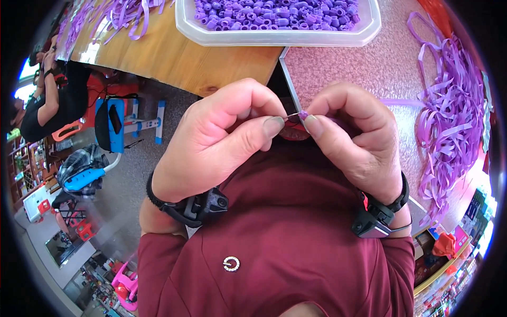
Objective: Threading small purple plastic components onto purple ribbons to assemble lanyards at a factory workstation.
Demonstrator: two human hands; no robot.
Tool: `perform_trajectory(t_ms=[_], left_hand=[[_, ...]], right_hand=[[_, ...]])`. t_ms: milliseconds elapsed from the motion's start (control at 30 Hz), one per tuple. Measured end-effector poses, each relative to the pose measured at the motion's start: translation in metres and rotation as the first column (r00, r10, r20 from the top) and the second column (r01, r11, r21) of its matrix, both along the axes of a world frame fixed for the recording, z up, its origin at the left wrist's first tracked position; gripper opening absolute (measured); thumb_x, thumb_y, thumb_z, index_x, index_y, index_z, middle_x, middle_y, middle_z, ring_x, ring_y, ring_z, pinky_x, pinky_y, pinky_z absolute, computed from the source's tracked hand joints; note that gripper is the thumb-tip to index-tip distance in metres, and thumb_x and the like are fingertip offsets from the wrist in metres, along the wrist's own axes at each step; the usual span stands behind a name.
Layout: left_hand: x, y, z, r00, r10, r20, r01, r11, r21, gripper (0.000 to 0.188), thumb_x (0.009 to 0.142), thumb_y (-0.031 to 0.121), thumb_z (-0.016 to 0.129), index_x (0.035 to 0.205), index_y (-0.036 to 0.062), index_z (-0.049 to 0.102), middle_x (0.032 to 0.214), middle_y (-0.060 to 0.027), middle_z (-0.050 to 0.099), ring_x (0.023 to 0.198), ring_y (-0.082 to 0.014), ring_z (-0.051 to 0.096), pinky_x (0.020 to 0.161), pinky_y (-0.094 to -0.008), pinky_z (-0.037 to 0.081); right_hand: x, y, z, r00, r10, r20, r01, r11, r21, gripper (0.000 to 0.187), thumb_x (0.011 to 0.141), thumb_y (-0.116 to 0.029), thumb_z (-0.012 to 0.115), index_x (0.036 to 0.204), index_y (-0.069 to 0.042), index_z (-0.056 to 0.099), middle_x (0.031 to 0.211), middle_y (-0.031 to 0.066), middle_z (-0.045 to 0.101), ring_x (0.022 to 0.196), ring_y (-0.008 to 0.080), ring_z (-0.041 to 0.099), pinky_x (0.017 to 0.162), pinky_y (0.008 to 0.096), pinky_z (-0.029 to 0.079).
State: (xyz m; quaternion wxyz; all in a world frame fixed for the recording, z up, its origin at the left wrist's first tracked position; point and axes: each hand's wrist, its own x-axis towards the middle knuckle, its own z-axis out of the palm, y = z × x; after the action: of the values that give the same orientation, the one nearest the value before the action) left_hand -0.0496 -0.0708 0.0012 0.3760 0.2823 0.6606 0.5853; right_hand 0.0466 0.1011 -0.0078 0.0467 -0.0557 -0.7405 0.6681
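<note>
Just in front of my chest, my two hands work close together. My left hand (227, 116) is closed, with thumb and forefinger pinching a thin, wire-like piece (292, 114) whose kind I cannot make out. My right hand (359, 127) is pinched shut on the end of a purple ribbon (303, 113), which meets the tip of the wire-like piece. From behind the right hand a flat stretch of purple ribbon runs right to a large tangled heap of purple ribbons (454, 121). Both wrists wear black strapped devices.
A clear plastic tray (274, 38) full of small purple plastic caps stands at the far side, across a wooden table (174, 63) and a pink patterned surface (338, 66). More purple ribbons (119, 18) lie at far left. Blue chairs (113, 127) and a seated person (58, 100) are on the left.
</note>
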Motion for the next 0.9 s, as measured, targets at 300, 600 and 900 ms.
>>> perform_trajectory(t_ms=[300, 600, 900], left_hand=[[0.002, 0.000, 0.007, 0.999, -0.038, -0.012, 0.037, 0.998, -0.059, 0.009, 0.088, 0.008, 0.051, 0.094, 0.0015, 0.052, 0.066, 0.0016, 0.051, 0.052, -0.0002, 0.039, 0.046, -0.0146, 0.027], [0.000, -0.003, 0.002, 0.940, -0.105, 0.325, 0.104, 0.994, 0.020, 0.008, 0.088, 0.008, 0.049, 0.093, 0.0015, 0.052, 0.063, 0.0009, 0.050, 0.051, -0.0014, 0.041, 0.044, -0.0156, 0.027], [0.001, 0.004, 0.002, 0.754, -0.207, 0.624, 0.151, 0.978, 0.143, 0.010, 0.085, 0.006, 0.051, 0.090, -0.0035, 0.051, 0.061, -0.0025, 0.051, 0.048, -0.0048, 0.044, 0.043, -0.0171, 0.031]], right_hand=[[0.000, -0.001, -0.005, 0.988, -0.056, -0.146, 0.081, 0.982, 0.169, 0.009, 0.074, 0.003, 0.062, 0.080, -0.002, 0.057, 0.071, -0.0004, 0.052, 0.060, 0.0047, 0.043, 0.053, 0.0188, 0.033], [-0.005, 0.003, -0.011, 0.949, 0.012, -0.315, 0.092, 0.945, 0.314, 0.010, 0.070, 0.005, 0.062, 0.076, -0.002, 0.058, 0.068, 0.0011, 0.054, 0.057, 0.0073, 0.043, 0.050, 0.0219, 0.034], [-0.006, 0.006, -0.003, 0.975, 0.010, -0.223, 0.039, 0.976, 0.214, 0.008, 0.073, 0.002, 0.064, 0.079, -0.002, 0.060, 0.069, 0.0025, 0.055, 0.059, 0.0091, 0.047, 0.054, 0.0221, 0.036]])
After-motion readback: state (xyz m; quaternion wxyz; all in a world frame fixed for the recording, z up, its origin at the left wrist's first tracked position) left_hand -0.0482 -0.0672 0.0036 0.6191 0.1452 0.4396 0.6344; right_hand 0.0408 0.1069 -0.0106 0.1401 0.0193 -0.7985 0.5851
